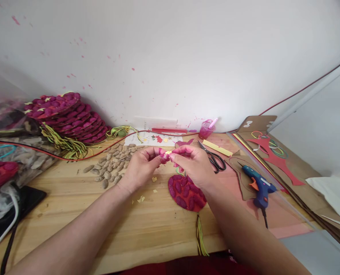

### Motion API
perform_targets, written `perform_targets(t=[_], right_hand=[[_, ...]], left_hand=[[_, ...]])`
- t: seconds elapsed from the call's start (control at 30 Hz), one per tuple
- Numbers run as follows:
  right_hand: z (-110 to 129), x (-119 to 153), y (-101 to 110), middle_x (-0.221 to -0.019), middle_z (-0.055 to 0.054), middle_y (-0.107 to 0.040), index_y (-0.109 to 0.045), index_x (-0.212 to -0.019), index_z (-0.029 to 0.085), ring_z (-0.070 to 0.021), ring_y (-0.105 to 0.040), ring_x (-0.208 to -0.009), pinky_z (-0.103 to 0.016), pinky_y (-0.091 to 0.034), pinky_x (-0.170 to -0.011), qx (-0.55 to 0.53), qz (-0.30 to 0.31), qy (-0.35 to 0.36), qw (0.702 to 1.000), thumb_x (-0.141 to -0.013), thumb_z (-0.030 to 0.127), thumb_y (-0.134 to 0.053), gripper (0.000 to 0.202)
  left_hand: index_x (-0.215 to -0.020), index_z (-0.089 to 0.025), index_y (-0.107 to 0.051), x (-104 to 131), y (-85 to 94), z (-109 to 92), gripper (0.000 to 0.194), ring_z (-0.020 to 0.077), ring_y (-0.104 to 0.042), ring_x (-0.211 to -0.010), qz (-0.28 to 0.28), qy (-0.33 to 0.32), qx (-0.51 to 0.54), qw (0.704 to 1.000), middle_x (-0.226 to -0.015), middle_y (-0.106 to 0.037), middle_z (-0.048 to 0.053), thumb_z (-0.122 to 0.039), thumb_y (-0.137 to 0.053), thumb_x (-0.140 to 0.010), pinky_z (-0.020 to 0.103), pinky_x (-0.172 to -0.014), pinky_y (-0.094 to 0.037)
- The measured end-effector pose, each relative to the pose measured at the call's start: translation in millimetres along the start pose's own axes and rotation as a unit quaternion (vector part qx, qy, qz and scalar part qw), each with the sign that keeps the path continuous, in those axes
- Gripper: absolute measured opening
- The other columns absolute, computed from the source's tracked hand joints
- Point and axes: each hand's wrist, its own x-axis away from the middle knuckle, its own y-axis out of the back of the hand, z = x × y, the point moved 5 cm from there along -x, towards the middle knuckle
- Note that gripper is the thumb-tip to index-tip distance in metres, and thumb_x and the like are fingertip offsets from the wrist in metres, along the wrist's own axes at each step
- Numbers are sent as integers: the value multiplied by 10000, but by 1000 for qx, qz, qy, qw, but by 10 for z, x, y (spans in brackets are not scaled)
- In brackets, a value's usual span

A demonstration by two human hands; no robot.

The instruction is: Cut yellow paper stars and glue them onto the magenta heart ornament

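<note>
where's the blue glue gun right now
In the head view, the blue glue gun lies toward the right side, to the right of the black-handled scissors and the right hand.

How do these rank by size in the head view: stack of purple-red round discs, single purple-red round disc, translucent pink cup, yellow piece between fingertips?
Stack of discs
Single disc, partly hidden
Pink cup
Yellow piece, partly hidden
</note>
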Motion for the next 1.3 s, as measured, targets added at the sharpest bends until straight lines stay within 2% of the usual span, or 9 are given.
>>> perform_targets(t=[0.1,0.23,0.43,0.6,0.8,0.97,1.07,1.2,1.3], right_hand=[[-16,-12,-17,-616,14,-634,-667,-724,173,-87,-524,-515,-203,-355,-428,-74,35,-39,996,-671,342,-815,231],[-17,-10,-19,-609,10,-643,-681,-697,160,-84,-537,-508,-208,-352,-441,-124,62,-83,987,-609,322,-851,251],[-62,15,-40,-594,12,-634,-704,-704,155,-82,-521,-507,-204,-320,-438,-172,127,-151,965,-588,290,-877,249],[-101,9,-46,-586,13,-619,-700,-716,149,-76,-496,-481,-217,-305,-440,-170,168,-171,956,-613,283,-876,245],[-139,-6,-51,-598,1,-618,-701,-730,138,-79,-497,-495,-218,-303,-442,-172,196,-182,948,-650,298,-855,236],[-135,-6,-42,-552,12,-604,-670,-678,144,-77,-485,-467,-212,-300,-434,-169,173,-177,954,-600,286,-871,258],[-117,-23,-39,-555,23,-599,-653,-671,154,-77,-489,-475,-210,-304,-437,-154,141,-150,966,-597,279,-857,250],[-50,-52,32,-614,14,-630,-645,-700,170,-91,-506,-509,-228,-356,-459,-29,25,-52,998,-664,316,-796,213],[47,-13,57,-696,-17,-681,-648,-720,186,-122,-559,-570,-263,-426,-524,118,-58,58,990,-739,317,-732,157]], left_hand=[[-779,-160,-697,-4,3,9,152,90,-510,-633,11,19,30,999,-712,-658,-12,-268,-786,-720,206,-573,-387],[-777,-158,-684,-8,1,29,195,84,-484,-615,30,45,59,997,-703,-632,-18,-264,-817,-682,204,-557,-391],[-796,-159,-666,-4,-25,31,210,80,-460,-622,93,51,56,993,-707,-595,-21,-321,-788,-740,205,-571,-377],[-774,-161,-666,-9,-6,31,202,76,-414,-594,114,33,41,992,-641,-538,-43,-326,-781,-757,214,-570,-339],[-796,-166,-675,-21,5,77,201,82,-461,-628,139,47,63,987,-679,-591,-33,-317,-797,-743,220,-607,-364],[-809,-166,-687,-14,-3,108,228,81,-514,-644,133,92,84,983,-712,-630,-21,-316,-825,-706,208,-614,-393],[-819,-172,-699,-14,7,133,250,90,-548,-658,112,124,95,981,-720,-644,-17,-312,-845,-672,206,-607,-412],[-828,-171,-727,-37,39,136,251,87,-544,-655,63,111,90,988,-753,-661,-8,-300,-853,-654,204,-593,-412],[-846,-174,-745,-33,29,117,260,89,-541,-669,38,102,90,990,-790,-683,2,-284,-859,-640,208,-603,-408]])
